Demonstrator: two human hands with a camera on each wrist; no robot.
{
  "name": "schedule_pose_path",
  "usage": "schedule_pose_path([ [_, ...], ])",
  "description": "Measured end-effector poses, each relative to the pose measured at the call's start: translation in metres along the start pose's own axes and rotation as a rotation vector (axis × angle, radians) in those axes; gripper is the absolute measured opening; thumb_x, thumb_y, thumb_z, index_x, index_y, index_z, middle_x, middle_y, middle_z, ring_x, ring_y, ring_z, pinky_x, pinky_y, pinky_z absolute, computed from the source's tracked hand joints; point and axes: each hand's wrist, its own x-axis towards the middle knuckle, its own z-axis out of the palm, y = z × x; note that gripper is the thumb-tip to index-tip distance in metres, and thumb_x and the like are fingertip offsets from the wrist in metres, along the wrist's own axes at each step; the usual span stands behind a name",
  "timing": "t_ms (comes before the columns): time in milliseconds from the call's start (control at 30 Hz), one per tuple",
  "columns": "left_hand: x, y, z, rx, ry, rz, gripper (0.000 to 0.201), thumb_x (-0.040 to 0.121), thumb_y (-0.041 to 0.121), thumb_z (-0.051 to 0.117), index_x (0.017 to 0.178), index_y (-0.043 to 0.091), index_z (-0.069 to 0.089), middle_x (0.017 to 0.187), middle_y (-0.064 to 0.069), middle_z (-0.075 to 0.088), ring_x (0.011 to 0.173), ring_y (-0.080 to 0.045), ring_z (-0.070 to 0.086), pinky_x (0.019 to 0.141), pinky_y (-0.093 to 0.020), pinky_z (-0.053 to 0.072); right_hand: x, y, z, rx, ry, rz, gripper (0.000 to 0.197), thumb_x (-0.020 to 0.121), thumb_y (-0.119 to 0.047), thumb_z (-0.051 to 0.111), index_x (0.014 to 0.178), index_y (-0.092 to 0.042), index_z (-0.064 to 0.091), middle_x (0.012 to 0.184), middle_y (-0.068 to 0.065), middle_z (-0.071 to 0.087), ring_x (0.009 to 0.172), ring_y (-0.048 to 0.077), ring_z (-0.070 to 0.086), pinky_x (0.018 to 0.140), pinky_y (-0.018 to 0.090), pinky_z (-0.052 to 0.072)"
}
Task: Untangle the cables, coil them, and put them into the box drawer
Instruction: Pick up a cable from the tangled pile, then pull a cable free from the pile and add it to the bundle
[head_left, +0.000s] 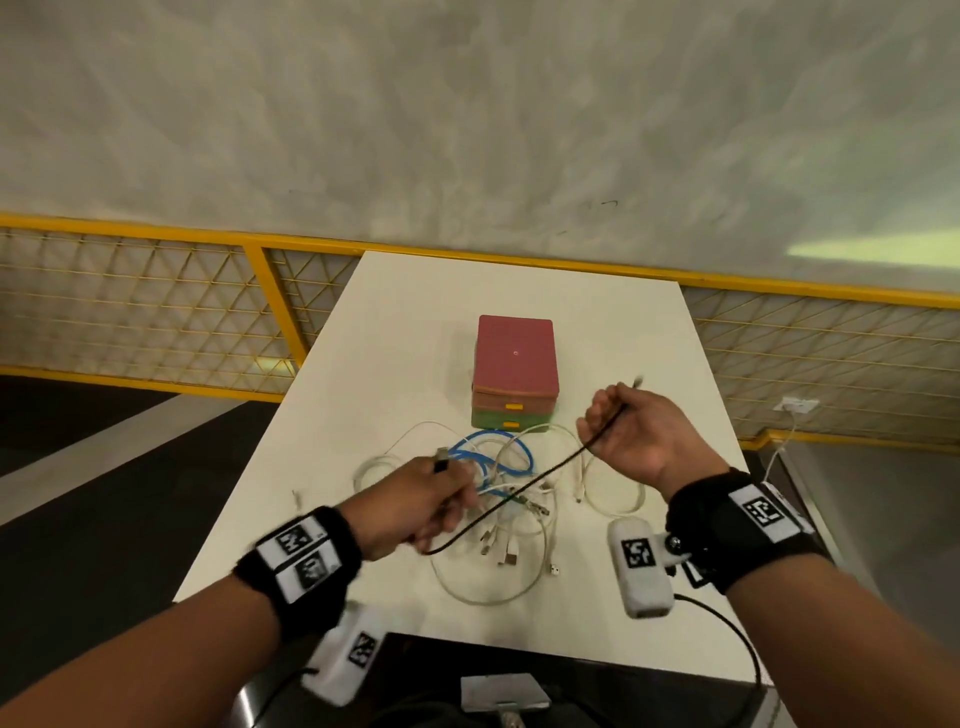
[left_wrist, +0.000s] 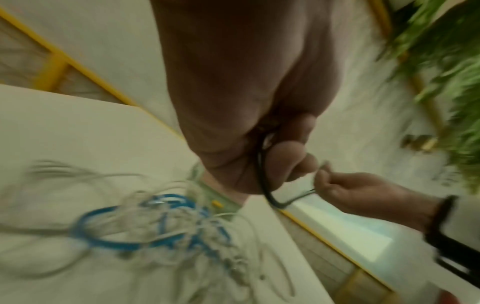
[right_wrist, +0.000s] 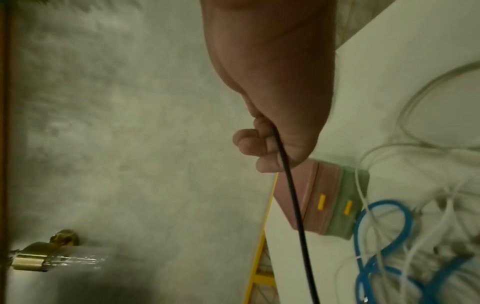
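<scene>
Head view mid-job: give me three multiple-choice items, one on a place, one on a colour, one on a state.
1. Where is the box?
A. Behind the cable tangle
B. On the floor
C. Left table edge

2. What colour is the cable both hands hold?
A. Blue
B. White
C. Black

3. How are the drawers?
A. Both closed
B. Top open
C. Bottom open

Answers: 1 A, the box stands on the table beyond the tangle. 2 C, the black cable runs from left hand to right hand. 3 A, both fronts sit flush.

Black cable (head_left: 524, 491) above tangled cables (head_left: 498, 478), box (head_left: 514, 371).
</scene>
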Motion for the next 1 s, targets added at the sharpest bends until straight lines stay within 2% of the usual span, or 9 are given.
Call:
schedule_pose_path([
  [200, -0.036, -0.016, -0.064, 0.003, -0.001, -0.212, 0.046, 0.103, 0.041, 0.041, 0.096, 0.002, 0.064, 0.066, -0.011, 0.058, 0.035, -0.012, 0.028, 0.037, -0.018, 0.029, -0.037, 0.018, -0.042, -0.604, -0.223, 0.119, 0.008, 0.094, -0.017, 0.053, 0.091, -0.012, 0.06, 0.071, 0.012, 0.065, 0.062, 0.023, 0.063, 0.062, 0.033, 0.054],
  [267, -0.039, -0.006, -0.074, -0.023, 0.034, -0.153, 0.048, 0.103, 0.04, 0.04, 0.1, 0.001, 0.067, 0.073, -0.015, 0.063, 0.038, -0.015, 0.037, 0.037, -0.02, 0.033, -0.053, 0.035, -0.05, -1.077, -0.444, 0.21, 0.013, 0.091, -0.015, 0.059, 0.1, -0.008, 0.066, 0.093, 0.019, 0.071, 0.083, 0.023, 0.068, 0.072, 0.031, 0.055],
  [367, -0.03, 0.011, -0.076, -0.201, 0.161, 0.02, 0.047, 0.103, 0.039, 0.039, 0.108, 0.001, 0.067, 0.084, -0.014, 0.069, 0.05, -0.02, 0.057, 0.046, -0.028, 0.047, -0.065, 0.069, -0.052, -1.788, -0.698, 0.187, 0.027, 0.089, -0.013, 0.06, 0.112, -0.018, 0.071, 0.115, 0.004, 0.072, 0.094, 0.003, 0.064, 0.079, 0.014, 0.046],
  [433, -0.021, 0.02, -0.072, -0.311, 0.189, 0.103, 0.046, 0.102, 0.04, 0.039, 0.111, 0.005, 0.067, 0.094, -0.013, 0.071, 0.07, -0.024, 0.069, 0.06, -0.034, 0.055, -0.067, 0.086, -0.05, -2.096, -0.833, 0.157, 0.043, 0.085, -0.016, 0.062, 0.125, -0.029, 0.063, 0.128, -0.006, 0.066, 0.108, 0.004, 0.06, 0.093, 0.018, 0.044],
  [500, -0.014, 0.026, -0.063, -0.353, 0.156, 0.138, 0.045, 0.101, 0.042, 0.041, 0.114, 0.008, 0.067, 0.105, -0.014, 0.072, 0.092, -0.029, 0.072, 0.074, -0.041, 0.057, -0.064, 0.092, -0.047, -2.129, -0.928, 0.357, 0.063, 0.081, -0.011, 0.068, 0.137, -0.034, 0.051, 0.139, -0.008, 0.056, 0.125, 0.008, 0.052, 0.104, 0.024, 0.042],
  [600, -0.007, 0.029, -0.045, -0.325, 0.094, 0.148, 0.043, 0.102, 0.038, 0.04, 0.118, 0.007, 0.066, 0.113, -0.016, 0.071, 0.11, -0.034, 0.068, 0.092, -0.051, 0.052, -0.055, 0.089, -0.036, -1.822, -0.894, 0.622, 0.073, 0.081, 0.004, 0.069, 0.143, -0.024, 0.044, 0.137, -0.001, 0.055, 0.126, 0.011, 0.051, 0.088, 0.014, 0.048],
  [700, -0.005, 0.032, -0.031, -0.282, 0.068, 0.164, 0.042, 0.104, 0.035, 0.038, 0.12, 0.006, 0.064, 0.118, -0.018, 0.071, 0.113, -0.033, 0.067, 0.096, -0.051, 0.05, -0.028, 0.092, -0.029, -1.95, -0.686, 0.024, 0.043, 0.086, -0.002, 0.057, 0.125, -0.018, 0.062, 0.117, 0.006, 0.066, 0.103, 0.017, 0.06, 0.082, 0.019, 0.045],
  [767, -0.004, 0.034, -0.024, -0.257, 0.058, 0.176, 0.042, 0.104, 0.035, 0.039, 0.12, 0.006, 0.064, 0.12, -0.017, 0.071, 0.113, -0.031, 0.067, 0.095, -0.048, 0.05, -0.004, 0.097, -0.031, -2.241, -0.558, -0.335, 0.035, 0.088, -0.014, 0.05, 0.115, -0.029, 0.068, 0.115, 0.0, 0.063, 0.108, 0.02, 0.058, 0.079, 0.023, 0.038],
  [1000, 0.002, 0.034, -0.016, -0.175, 0.058, 0.178, 0.037, 0.105, 0.032, 0.039, 0.118, 0.012, 0.067, 0.118, -0.012, 0.073, 0.112, -0.026, 0.068, 0.088, -0.038, 0.053, 0.041, 0.128, -0.047, -2.733, -0.484, -0.604, 0.035, 0.091, -0.01, 0.048, 0.122, -0.02, 0.061, 0.132, 0.011, 0.049, 0.119, 0.036, 0.045, 0.095, 0.047, 0.038],
])
